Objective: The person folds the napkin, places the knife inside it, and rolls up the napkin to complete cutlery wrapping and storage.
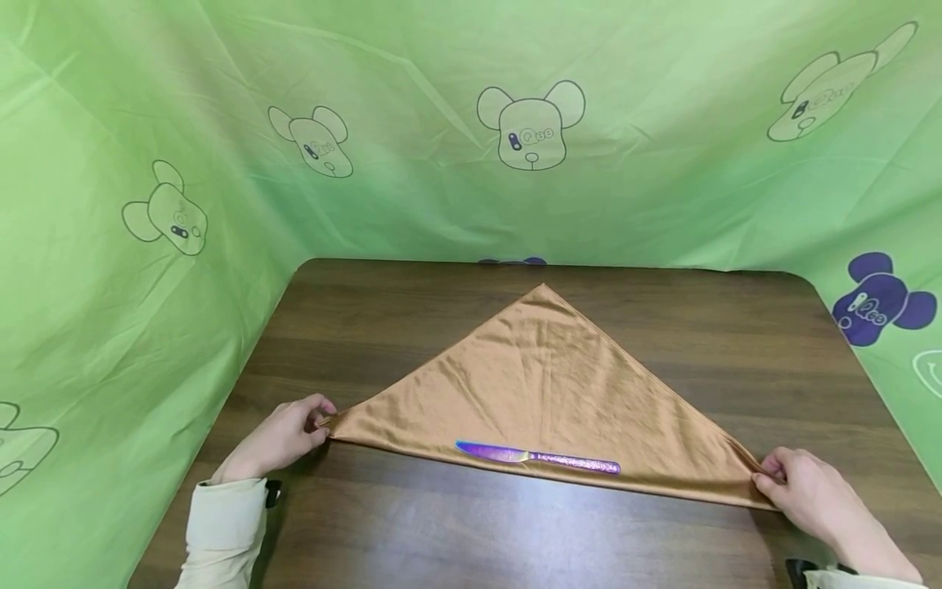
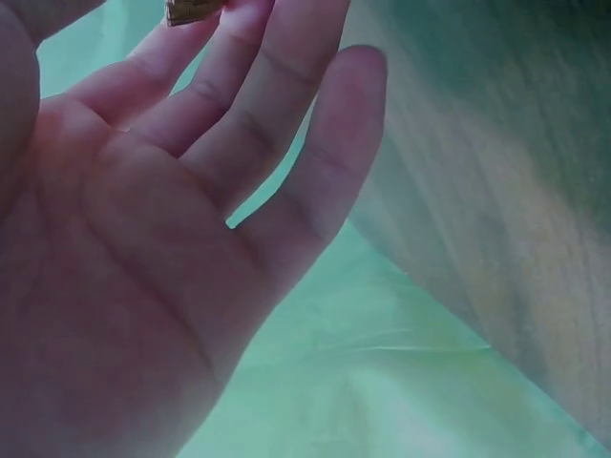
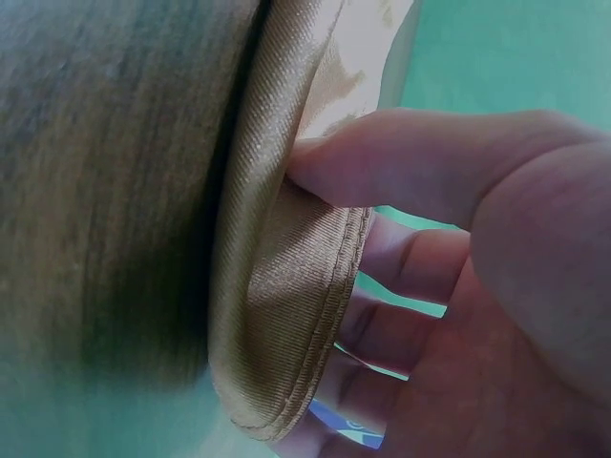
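A satiny gold-brown cloth napkin (image 1: pixel 515 384), folded into a triangle, lies on the table with its peak pointing away from me. My left hand (image 1: pixel 283 435) pinches its left corner; in the left wrist view a bit of the cloth (image 2: pixel 193 10) shows at the fingertips of that hand (image 2: pixel 181 219). At the right corner, my right hand (image 1: pixel 809 495) grips the napkin between thumb and fingers. The right wrist view shows the hemmed, curled edge of the napkin (image 3: pixel 296 277) under the thumb. A table knife (image 1: pixel 537 458) with a purple, iridescent finish rests on the cloth near its long front edge.
The brown wooden table (image 1: pixel 412 532) has rounded far corners. Green fabric (image 1: pixel 412 204) printed with mouse-like heads hangs behind it and along both sides.
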A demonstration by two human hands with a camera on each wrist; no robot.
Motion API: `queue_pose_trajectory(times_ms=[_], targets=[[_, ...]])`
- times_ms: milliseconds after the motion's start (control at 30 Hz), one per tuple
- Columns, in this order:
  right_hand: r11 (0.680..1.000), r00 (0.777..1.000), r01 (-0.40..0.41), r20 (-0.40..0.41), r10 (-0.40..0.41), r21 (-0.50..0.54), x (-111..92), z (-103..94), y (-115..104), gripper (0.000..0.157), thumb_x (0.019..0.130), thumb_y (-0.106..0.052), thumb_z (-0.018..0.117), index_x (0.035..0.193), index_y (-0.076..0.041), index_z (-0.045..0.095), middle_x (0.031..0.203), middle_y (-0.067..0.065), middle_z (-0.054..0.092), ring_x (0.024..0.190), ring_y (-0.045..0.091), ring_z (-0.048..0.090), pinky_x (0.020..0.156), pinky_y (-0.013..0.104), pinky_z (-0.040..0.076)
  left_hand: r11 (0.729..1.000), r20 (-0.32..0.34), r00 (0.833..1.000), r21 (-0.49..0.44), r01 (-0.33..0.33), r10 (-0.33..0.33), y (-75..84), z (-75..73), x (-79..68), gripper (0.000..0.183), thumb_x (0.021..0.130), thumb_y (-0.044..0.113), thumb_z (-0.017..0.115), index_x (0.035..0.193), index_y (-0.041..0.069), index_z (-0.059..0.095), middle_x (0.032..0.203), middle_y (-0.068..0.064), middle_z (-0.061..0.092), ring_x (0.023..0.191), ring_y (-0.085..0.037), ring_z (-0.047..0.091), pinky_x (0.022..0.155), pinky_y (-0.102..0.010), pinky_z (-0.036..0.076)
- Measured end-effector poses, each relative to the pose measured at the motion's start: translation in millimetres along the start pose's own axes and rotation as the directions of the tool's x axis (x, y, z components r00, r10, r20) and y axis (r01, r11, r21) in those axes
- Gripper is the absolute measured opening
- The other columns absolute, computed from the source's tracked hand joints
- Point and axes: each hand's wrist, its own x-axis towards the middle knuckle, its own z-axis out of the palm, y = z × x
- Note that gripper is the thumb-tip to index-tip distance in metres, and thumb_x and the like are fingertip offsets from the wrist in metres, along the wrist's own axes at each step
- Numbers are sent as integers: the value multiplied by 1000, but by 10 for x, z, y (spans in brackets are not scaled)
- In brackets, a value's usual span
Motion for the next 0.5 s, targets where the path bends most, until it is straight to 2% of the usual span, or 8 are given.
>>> queue_pose_trajectory(times_ms=[233, 500], targets=[[1000, 1000, -4, 5, 4, 4, -13, 17, -1, 11, 73, -14, 65, 72, -8, 56, 67, 2, 54, 60, 14, 47, 54, 34, 36, 999, -25, 999, 27, -31, 31, 63, -31, 8, 16, 77, 10, 62, 93, 8, 60, 75, 6, 59, 69, -5, 52, 63, -24, 44], [1000, 1000, 0, -7, 0, -1, -21, 28, 3, 12, 72, -14, 66, 72, -8, 56, 67, 3, 52, 61, 15, 46, 54, 34, 36, 996, -119, 989, 45, -78, 83, 138, -49, 2, 9, 76, 8, 63, 79, 15, 61, 67, 11, 53, 63, 1, 48, 58, -19, 42]])
